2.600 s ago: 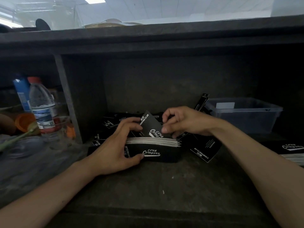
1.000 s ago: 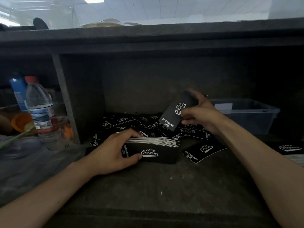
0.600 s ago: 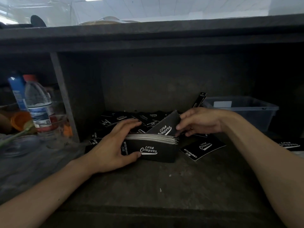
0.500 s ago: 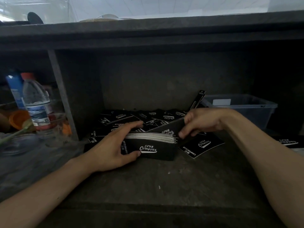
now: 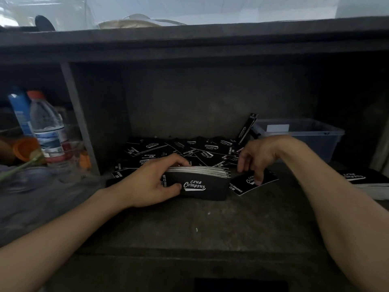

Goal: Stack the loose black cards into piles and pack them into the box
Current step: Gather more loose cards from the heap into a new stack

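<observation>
Left hand (image 5: 151, 183): palm down, fingers curled over the top of the box (image 5: 200, 187), thumb pressed on its front face; bare forearm enters from lower left. Right hand (image 5: 260, 157): wrist raised, fingers relaxed and hanging downward; bare forearm enters from lower right

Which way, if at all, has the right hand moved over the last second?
Yes: down. The right hand was level with the clear plastic bin's rim; now it's below it, fingers on a loose black card.
</observation>
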Demonstrator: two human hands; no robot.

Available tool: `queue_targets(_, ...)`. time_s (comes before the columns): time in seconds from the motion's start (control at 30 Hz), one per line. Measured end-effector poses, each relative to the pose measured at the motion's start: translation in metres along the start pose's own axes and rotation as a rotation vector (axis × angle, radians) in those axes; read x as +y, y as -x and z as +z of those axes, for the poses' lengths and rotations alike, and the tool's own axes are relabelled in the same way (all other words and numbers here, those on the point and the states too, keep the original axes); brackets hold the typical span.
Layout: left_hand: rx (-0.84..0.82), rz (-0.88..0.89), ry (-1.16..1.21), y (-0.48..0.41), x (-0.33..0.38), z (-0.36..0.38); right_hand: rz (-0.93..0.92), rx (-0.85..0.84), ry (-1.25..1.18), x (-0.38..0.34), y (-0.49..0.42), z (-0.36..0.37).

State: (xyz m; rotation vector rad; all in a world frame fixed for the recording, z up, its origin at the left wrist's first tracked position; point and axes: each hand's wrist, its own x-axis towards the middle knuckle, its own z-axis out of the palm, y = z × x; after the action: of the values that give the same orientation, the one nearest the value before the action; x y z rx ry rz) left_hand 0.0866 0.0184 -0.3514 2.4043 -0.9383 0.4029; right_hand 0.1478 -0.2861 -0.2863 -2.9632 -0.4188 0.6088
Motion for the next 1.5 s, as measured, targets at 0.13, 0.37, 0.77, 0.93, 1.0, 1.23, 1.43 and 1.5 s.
queue_targets(0.13,0.038,-0.042,0.005,-0.002,0.000,0.007,0.033,0.034,0.032,-0.004,0.002,-0.002)
queue_targets(0.37,0.192,-0.053,0.112,0.005,0.000,0.024,-0.290,0.247,-0.553,0.019,0.017,-0.018)
queue_targets(0.77,0.202,-0.110,0.160,0.006,-0.002,0.024,-0.502,0.185,-0.885,-0.039,-0.014,0.014)
queue_targets(0.93,0.209,-0.047,0.108,0.006,-0.001,0.023,-0.325,0.666,-0.323,-0.016,-0.053,0.023)
queue_targets(1.0,0.224,-0.035,0.072,0.007,-0.002,0.023,-0.270,0.536,-0.061,-0.014,-0.060,0.029)
queue_targets(1.23,0.187,0.013,-0.004,0.005,-0.008,0.022,-0.106,0.587,0.112,-0.021,-0.042,0.011)
queue_targets(1.43,0.176,0.000,0.026,0.004,-0.005,0.022,-0.258,0.415,0.052,-0.019,-0.043,0.019)
queue_targets(1.5,0.178,-0.001,0.030,0.004,-0.005,0.021,-0.252,0.359,0.052,-0.015,-0.048,0.022)
